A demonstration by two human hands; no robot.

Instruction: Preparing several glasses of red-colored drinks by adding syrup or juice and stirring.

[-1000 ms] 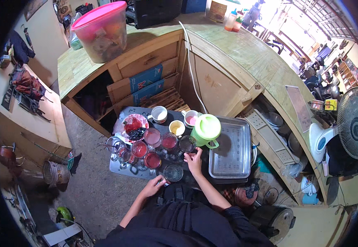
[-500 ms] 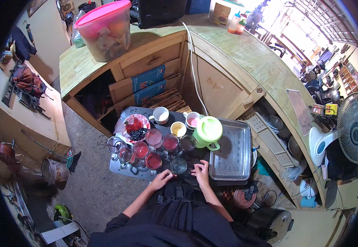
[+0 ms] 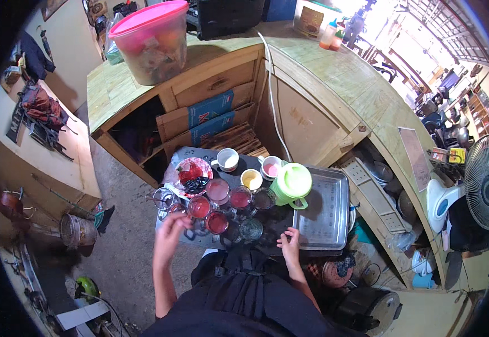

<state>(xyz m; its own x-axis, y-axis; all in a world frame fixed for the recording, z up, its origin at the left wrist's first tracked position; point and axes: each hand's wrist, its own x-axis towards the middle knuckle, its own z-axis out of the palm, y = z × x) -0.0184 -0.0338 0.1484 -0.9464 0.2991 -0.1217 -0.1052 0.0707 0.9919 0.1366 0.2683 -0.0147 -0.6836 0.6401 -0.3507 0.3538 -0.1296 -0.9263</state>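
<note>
Several glass mugs of red drink stand close together on a small dark table (image 3: 191, 238). My left hand (image 3: 171, 226) is raised over the table's near left edge, in front of a partly hidden glass mug (image 3: 176, 208). Its fingers are loosely bent and seem to hold nothing. Beside it are a mug of red drink (image 3: 199, 207) and a darker red one (image 3: 217, 223). My right hand (image 3: 289, 245) hovers at the near edge by the metal tray (image 3: 334, 245), fingers apart and nothing in them. Between my hands stands a clear glass mug (image 3: 250, 230), apparently without red drink.
A lidded green pitcher (image 3: 294, 180) stands left of the tray. Farther back are a white cup (image 3: 227, 160), a cup with yellowish contents (image 3: 250, 180) and a plate (image 3: 180, 165) bearing red and black plastic bags. A wooden counter (image 3: 306, 67) curves around the far side.
My left hand has moved left and up, away from the clear glass mug to the left-hand mugs. The right hand stays near the tray. The whole view has shifted slightly.
</note>
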